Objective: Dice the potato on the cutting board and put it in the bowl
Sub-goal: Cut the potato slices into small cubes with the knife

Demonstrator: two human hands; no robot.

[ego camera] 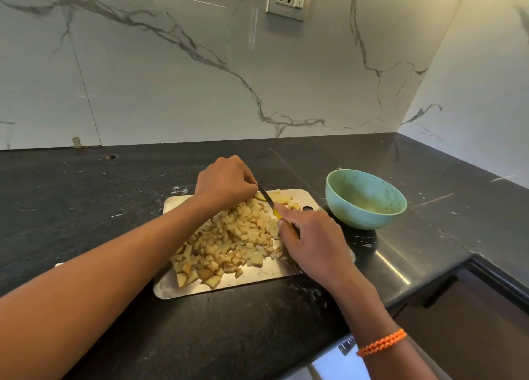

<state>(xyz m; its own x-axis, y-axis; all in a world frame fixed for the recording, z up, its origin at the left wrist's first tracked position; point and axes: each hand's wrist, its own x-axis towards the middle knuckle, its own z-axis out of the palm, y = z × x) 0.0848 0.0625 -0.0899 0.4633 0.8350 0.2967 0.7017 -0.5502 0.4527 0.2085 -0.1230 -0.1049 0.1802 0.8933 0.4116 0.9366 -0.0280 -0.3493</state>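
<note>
- Steel-grey cutting board [257,276] lies on the black counter [86,208] with its long axis running left to right; a broad heap of diced potato [229,236] covers its middle and near-left part, so by my judgement most of the dicing is done.
- Left hand [226,180] sits at the board's far edge, fingers curled down over the last uncut potato pieces [282,198] — its fingertips seem to pin them, though the hand hides the contact itself; I take it as a hold, not a certainty.
- Knife [267,198], yellow-handled, points away from the person and slightly left; its blade lies just right of the left fingertips and crosses the remaining pieces at the far end of the heap.
- Right hand [310,236] is wrapped round the knife handle, forefinger stretched along it toward the blade; it rests near the board's right edge.
- Green bowl [365,199] stands on the counter just beside the board's right short end — apart from it, upright, and it looks to hold no potato yet.
- The move to come turns on this: the bowl lies to the right of the heap, along the board's long axis; the right hand is the nearer, so a sweep or carry would run rightward past the knife.
</note>
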